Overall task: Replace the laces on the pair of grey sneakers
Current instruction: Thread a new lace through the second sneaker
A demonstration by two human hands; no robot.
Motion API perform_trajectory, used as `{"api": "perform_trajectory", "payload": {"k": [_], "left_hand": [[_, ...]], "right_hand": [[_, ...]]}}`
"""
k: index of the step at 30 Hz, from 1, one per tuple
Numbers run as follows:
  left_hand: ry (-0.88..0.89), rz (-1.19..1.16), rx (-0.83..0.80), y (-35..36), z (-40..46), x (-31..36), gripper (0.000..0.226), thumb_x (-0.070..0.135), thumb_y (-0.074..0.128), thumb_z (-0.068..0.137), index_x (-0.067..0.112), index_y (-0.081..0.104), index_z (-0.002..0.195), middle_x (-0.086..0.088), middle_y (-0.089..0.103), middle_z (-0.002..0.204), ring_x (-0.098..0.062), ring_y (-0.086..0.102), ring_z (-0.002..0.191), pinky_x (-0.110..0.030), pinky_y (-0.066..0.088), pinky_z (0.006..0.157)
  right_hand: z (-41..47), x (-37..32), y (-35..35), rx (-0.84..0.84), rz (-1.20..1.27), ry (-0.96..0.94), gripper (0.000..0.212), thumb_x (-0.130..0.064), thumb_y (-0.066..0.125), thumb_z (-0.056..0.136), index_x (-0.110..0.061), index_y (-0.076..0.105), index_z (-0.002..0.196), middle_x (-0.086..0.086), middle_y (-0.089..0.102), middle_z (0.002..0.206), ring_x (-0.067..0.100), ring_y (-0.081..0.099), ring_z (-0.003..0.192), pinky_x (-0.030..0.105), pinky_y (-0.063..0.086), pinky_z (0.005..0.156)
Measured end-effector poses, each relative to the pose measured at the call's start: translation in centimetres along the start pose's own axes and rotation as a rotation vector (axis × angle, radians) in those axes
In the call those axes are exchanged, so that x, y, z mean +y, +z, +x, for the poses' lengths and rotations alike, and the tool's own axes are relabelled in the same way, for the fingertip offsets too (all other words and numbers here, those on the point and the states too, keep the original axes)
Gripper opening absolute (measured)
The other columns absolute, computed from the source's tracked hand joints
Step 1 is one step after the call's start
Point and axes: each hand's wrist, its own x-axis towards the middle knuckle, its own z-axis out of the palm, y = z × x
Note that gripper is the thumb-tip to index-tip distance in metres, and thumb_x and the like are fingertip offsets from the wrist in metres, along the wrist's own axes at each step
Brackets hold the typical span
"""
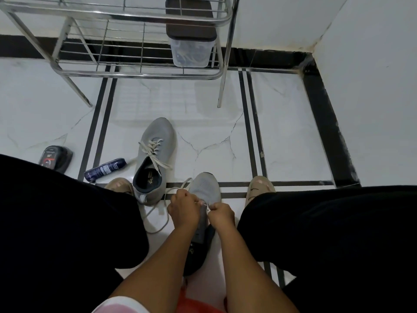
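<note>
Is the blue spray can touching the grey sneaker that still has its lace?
Apart. The head view shows bare white floor between the blue spray can and the laced grey sneaker.

We look down on a white marble-patterned floor [282,123] crossed by paired black inlay lines, with a wide black border running along the base of the white walls [372,64]. At the top we see a steel wire rack [140,73] standing on slim legs. A clear plastic box [190,53] with a dark lid sits on its lower shelf, at the right end; its contents are too blurred for us to make out. On the floor to the left we find a dark blue spray can [105,169] lying on its side, and further left a small black container [56,157] with a red and white label.
</note>
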Motion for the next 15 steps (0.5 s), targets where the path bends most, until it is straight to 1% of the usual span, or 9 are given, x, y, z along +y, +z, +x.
{"api": "perform_trajectory", "payload": {"k": [3, 6, 10, 13, 15], "left_hand": [[-0.108, -0.119, 0.044, 0.5, -0.5, 0.2, 0.017, 0.03, 0.061, 0.088, 0.022, 0.073, 0.097, 0.003, 0.043, 0.135, -0.022, 0.034, 0.127, -0.038, 0.029, 0.105], [-0.146, -0.144, 0.055, 1.1, -0.6, 0.3, 0.018, 0.032, 0.061, 0.088, 0.024, 0.073, 0.099, 0.003, 0.041, 0.14, -0.023, 0.032, 0.13, -0.04, 0.029, 0.106], [-0.06, -0.043, 0.069, 1.5, -0.7, 0.2, 0.019, 0.034, 0.061, 0.088, 0.026, 0.074, 0.1, 0.002, 0.038, 0.143, -0.022, 0.029, 0.133, -0.041, 0.025, 0.11], [0.017, 0.051, 0.087, 1.8, -0.5, 0.0, 0.02, 0.034, 0.058, 0.088, 0.027, 0.073, 0.099, 0.004, 0.036, 0.146, -0.02, 0.024, 0.137, -0.039, 0.015, 0.113], [0.052, 0.125, 0.122, 2.0, -0.3, -0.2, 0.02, 0.034, 0.057, 0.086, 0.028, 0.073, 0.097, 0.006, 0.039, 0.143, -0.019, 0.024, 0.134, -0.039, 0.009, 0.112]], "right_hand": [[0.2, 0.0, 0.0, -0.013, 0.038, 0.007, 0.034, -0.011, 0.054, 0.091, -0.017, 0.066, 0.122, 0.006, 0.061, 0.13, 0.027, 0.056, 0.119, 0.024, 0.045, 0.093], [0.2, 0.0, 0.0, -0.011, 0.061, 0.017, 0.034, -0.009, 0.054, 0.09, -0.017, 0.067, 0.12, 0.006, 0.062, 0.128, 0.027, 0.057, 0.117, 0.024, 0.045, 0.092], [0.3, 0.2, 0.2, -0.01, 0.106, 0.031, 0.036, -0.008, 0.054, 0.089, -0.018, 0.067, 0.121, 0.005, 0.063, 0.127, 0.026, 0.058, 0.114, 0.024, 0.047, 0.09], [0.4, 0.2, 0.4, -0.011, 0.132, 0.035, 0.035, -0.006, 0.054, 0.088, -0.017, 0.068, 0.119, 0.005, 0.064, 0.125, 0.026, 0.059, 0.112, 0.026, 0.049, 0.092], [0.4, 0.3, 0.5, -0.018, 0.139, 0.037, 0.035, -0.006, 0.053, 0.088, -0.016, 0.068, 0.118, 0.005, 0.064, 0.124, 0.026, 0.059, 0.112, 0.027, 0.049, 0.094]]}}
